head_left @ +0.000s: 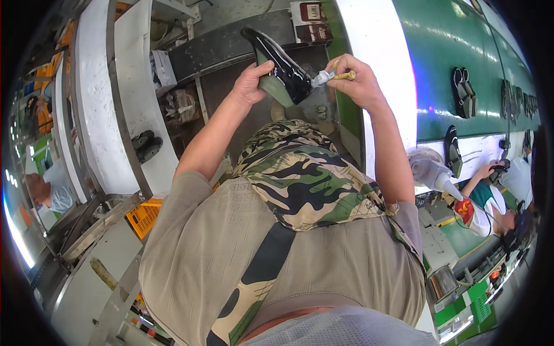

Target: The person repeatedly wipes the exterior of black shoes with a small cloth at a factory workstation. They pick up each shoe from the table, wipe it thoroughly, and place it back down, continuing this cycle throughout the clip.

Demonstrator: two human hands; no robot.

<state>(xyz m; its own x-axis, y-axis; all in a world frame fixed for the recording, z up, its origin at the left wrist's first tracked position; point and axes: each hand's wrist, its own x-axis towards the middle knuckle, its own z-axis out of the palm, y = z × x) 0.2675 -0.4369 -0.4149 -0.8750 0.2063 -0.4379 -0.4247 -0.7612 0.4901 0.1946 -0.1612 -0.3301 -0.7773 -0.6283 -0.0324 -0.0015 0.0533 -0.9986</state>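
Observation:
A glossy black shoe with an olive-green sole [278, 64] is tilted on its side in front of me. My left hand [251, 82] grips it along the sole, thumb on the near side. From the right, my right hand [359, 82] pinches a yellowish stick-like tool with a pale, crumpled cloth at its tip [322, 78]. That cloth touches or nearly touches the shoe's lower right end. Some fingers of both hands are hidden behind what they hold.
At right, a green conveyor belt [427, 69] carries several shoes, beside a white ledge [381, 46]. A cloudy plastic bottle [430, 167] stands near my right arm. Dark shoes [146, 146] rest on the left white bench. Boxes [310, 22] lie ahead. Co-workers are on both sides.

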